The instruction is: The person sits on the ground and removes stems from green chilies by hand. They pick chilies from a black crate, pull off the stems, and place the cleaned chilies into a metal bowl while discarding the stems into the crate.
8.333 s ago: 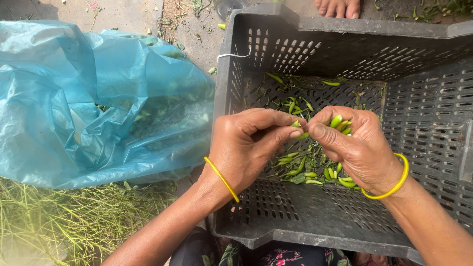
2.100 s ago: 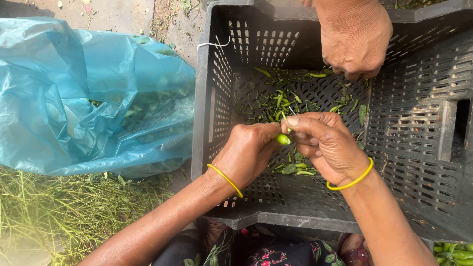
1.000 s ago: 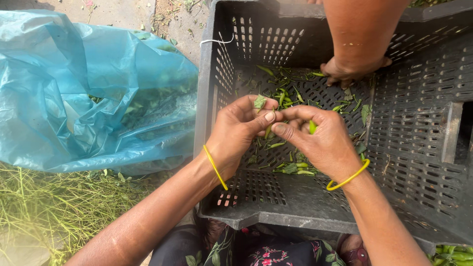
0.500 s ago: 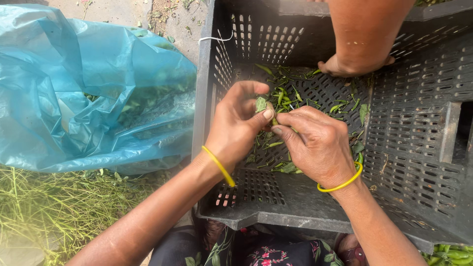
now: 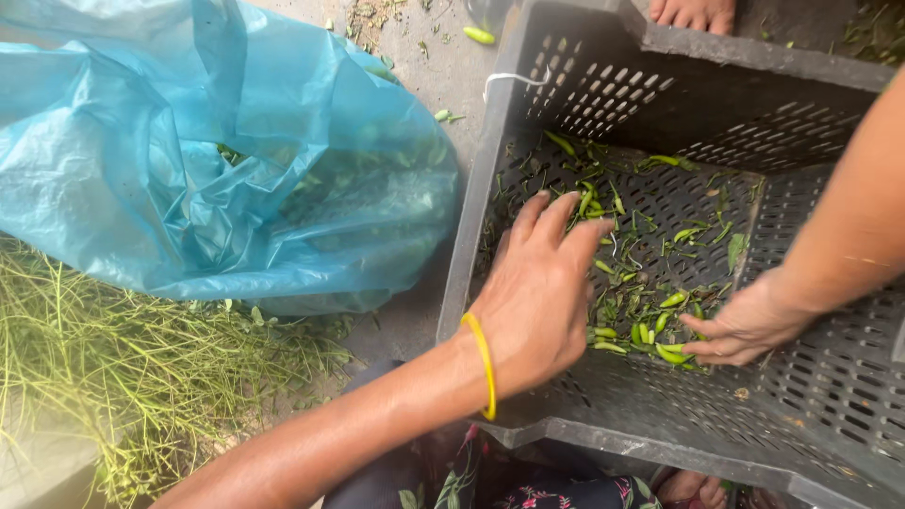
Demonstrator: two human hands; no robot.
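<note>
Grey plastic crate point(image 5: 603, 441) collecting green pods point(image 5: 671, 354); left hand point(image 5: 537, 302) splayed open, empty, sweeping over them; right hand unseen.

cam: single head-worn view
aim: steeply down, near top-down
range: close, arm's reach of crate point(image 5: 528, 113)
left edge: blue bag point(image 5: 189, 160)

Left hand point(image 5: 537, 302): bare, with 1 thin yellow bangle point(image 5: 483, 363) worn at the wrist. Forearm uncovered, no sleeve visible. Dark garment with a pink and green floral print point(image 5: 500, 485) visible at the lower frame edge, below the forearm.
</note>
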